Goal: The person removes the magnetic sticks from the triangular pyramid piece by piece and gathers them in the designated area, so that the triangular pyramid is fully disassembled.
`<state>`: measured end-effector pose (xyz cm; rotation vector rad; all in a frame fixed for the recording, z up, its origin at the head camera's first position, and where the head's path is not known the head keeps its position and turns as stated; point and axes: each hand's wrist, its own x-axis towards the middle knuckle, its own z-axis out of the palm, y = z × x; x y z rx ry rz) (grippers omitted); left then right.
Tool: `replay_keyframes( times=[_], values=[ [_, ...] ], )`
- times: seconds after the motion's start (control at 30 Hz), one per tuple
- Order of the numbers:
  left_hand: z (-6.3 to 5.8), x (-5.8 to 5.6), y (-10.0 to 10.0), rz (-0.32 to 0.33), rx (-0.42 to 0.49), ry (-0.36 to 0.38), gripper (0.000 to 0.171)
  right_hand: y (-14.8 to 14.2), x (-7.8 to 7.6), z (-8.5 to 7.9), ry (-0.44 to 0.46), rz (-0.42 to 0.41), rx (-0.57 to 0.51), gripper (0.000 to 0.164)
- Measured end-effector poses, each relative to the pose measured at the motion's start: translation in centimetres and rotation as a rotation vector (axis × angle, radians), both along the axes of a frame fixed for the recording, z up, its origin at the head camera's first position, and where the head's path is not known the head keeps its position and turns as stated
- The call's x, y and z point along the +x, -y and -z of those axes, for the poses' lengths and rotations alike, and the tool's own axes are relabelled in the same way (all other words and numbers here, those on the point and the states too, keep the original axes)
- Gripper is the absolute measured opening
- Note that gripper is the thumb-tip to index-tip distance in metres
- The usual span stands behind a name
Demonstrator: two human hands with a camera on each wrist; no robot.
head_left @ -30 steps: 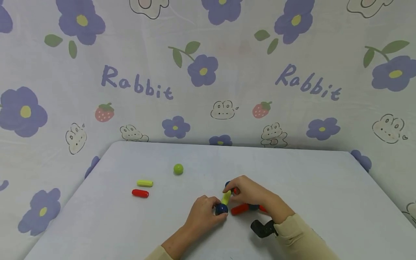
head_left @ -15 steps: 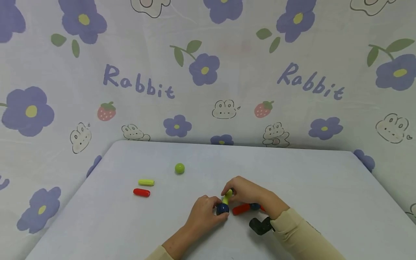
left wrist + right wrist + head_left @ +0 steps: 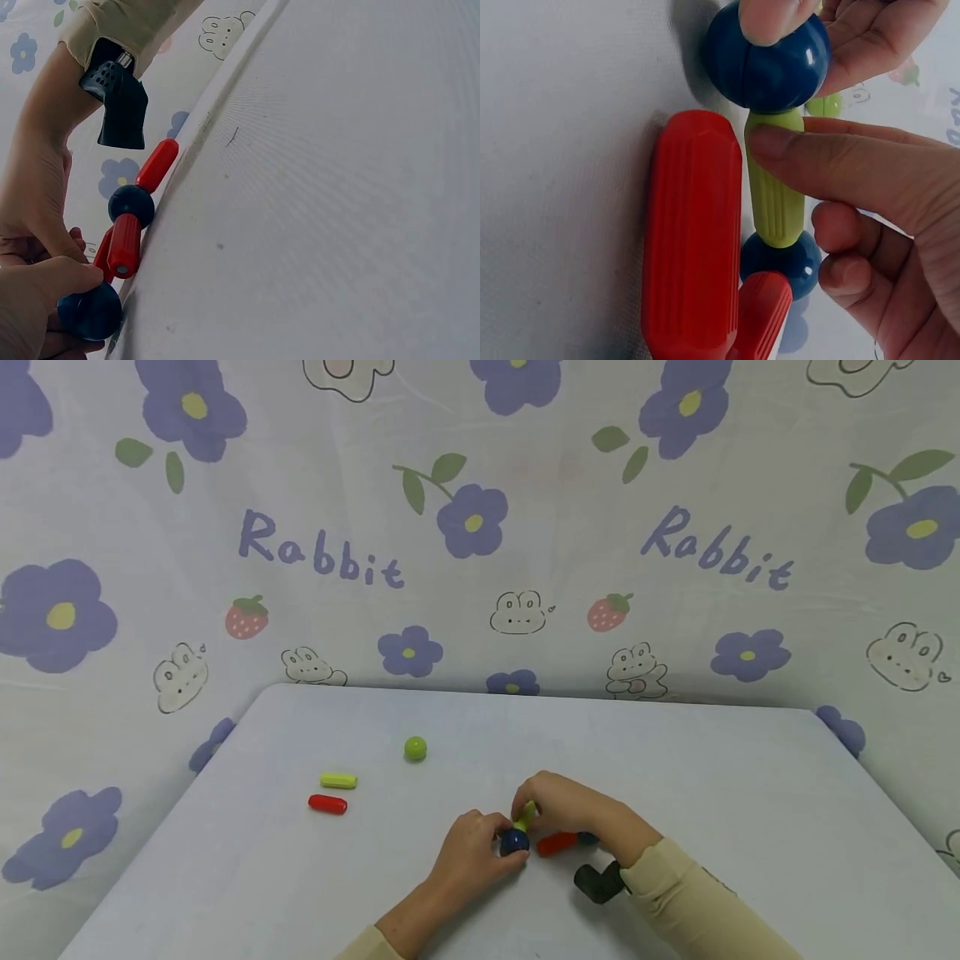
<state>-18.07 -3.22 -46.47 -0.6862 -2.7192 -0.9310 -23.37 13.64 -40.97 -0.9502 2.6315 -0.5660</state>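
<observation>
My left hand (image 3: 468,853) holds a dark blue ball (image 3: 515,842) between thumb and fingers. With thumb and fingers, my right hand (image 3: 566,803) pinches a yellow-green rod (image 3: 769,199). In the right wrist view, the rod's one end meets the held ball. Its other end meets a second blue ball (image 3: 799,262), which the right hand hides in the head view. A red rod (image 3: 759,319) reaches that second ball. Closer to the right wrist camera lies another red rod (image 3: 694,240). The left wrist view shows a further blue ball (image 3: 131,206) with red rods joined to it.
To the left on the white table (image 3: 247,877) lie a loose yellow-green rod (image 3: 338,781) and a loose red rod (image 3: 327,804). Farther back sits a green ball (image 3: 416,748). A black wrist camera (image 3: 598,883) juts from the right sleeve. A patterned cloth (image 3: 480,568) hangs behind.
My right hand has shifted slightly left and now covers the second blue ball that showed beyond its fingers. The left hand stays on its ball. The head view has shifted slightly.
</observation>
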Motion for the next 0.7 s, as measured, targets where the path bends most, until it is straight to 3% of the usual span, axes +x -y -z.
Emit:
replay_keyframes(
  times=[0.37,0.7],
  values=[
    [0.01,0.21,-0.03,-0.013,-0.018,-0.035,0.028,-0.29,0.0,0.29,-0.028,-0.053,-0.008,0.016],
    [0.24,0.19,0.02,-0.036,-0.022,-0.099,0.029,-0.55,-0.26,0.67,-0.018,-0.046,-0.028,0.018]
  ],
)
